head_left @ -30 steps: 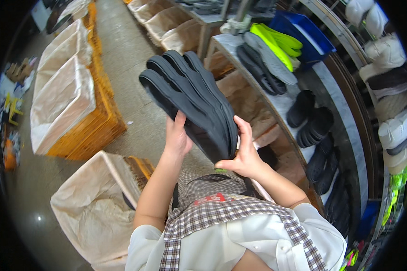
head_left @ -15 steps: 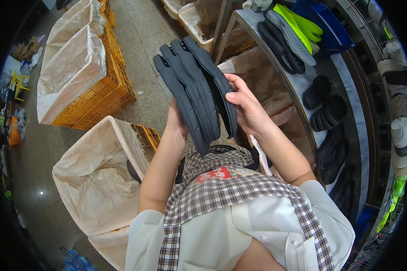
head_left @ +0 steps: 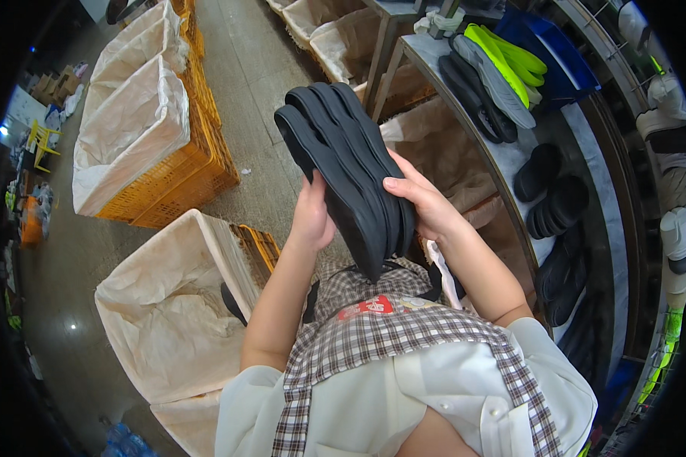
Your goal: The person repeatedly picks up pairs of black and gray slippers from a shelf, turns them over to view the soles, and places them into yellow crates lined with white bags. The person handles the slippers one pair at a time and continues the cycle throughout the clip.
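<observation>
Several black shoe soles (head_left: pixel 343 156) stand side by side in a stack in front of my body, their long edges facing up and their near ends pointing toward me. My left hand (head_left: pixel 313 215) grips the stack's left side, its fingers partly hidden behind the outermost sole. On the other side, my right hand (head_left: pixel 425 199) presses the stack, with the thumb on the upper edge of the right sole. At the far end the leftmost sole leans a little away from the others.
A cloth-lined crate (head_left: pixel 171 305) stands at my left, with more lined orange crates (head_left: pixel 168 186) beyond it. At my right, a shelf (head_left: pixel 537 126) carries black soles (head_left: pixel 558 206), grey and neon-yellow soles (head_left: pixel 503 61) and a blue bin (head_left: pixel 560 57). Below it are lined containers (head_left: pixel 442 145).
The stack has shifted slightly right and toward me. The gap beside the right sole has closed, while the leftmost sole now stands slightly apart at its far end.
</observation>
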Motion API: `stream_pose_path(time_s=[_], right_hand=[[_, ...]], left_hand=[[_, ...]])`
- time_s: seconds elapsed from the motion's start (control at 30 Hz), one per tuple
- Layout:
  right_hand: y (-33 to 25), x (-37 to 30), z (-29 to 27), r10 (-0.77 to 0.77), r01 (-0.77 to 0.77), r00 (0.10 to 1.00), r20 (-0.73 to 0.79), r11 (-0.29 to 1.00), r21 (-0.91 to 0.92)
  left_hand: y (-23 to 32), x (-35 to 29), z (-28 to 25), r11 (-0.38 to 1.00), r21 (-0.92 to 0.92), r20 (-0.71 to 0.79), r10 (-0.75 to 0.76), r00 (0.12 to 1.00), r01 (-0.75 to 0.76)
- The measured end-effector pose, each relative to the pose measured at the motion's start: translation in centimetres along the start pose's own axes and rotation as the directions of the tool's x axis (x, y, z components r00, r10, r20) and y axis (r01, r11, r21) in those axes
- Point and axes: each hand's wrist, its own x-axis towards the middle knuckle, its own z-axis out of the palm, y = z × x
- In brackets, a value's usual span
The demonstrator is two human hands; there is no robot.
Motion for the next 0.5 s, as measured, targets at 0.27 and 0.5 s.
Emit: stream_pose_path(time_s=[0.27,0.5], right_hand=[[-0.7,-0.4,-0.9,-0.138,0.163,0.986,0.091,0.907,-0.389],[-0.4,-0.6,-2.1,-0.213,0.251,0.968,0.132,0.806,-0.536]], left_hand=[[-0.2,0.0,-1.8,0.821,0.558,0.094,0.081,0.992,-0.121],[0.1,0.2,-1.5,0.796,0.576,0.206,0.078,0.975,-0.185]])
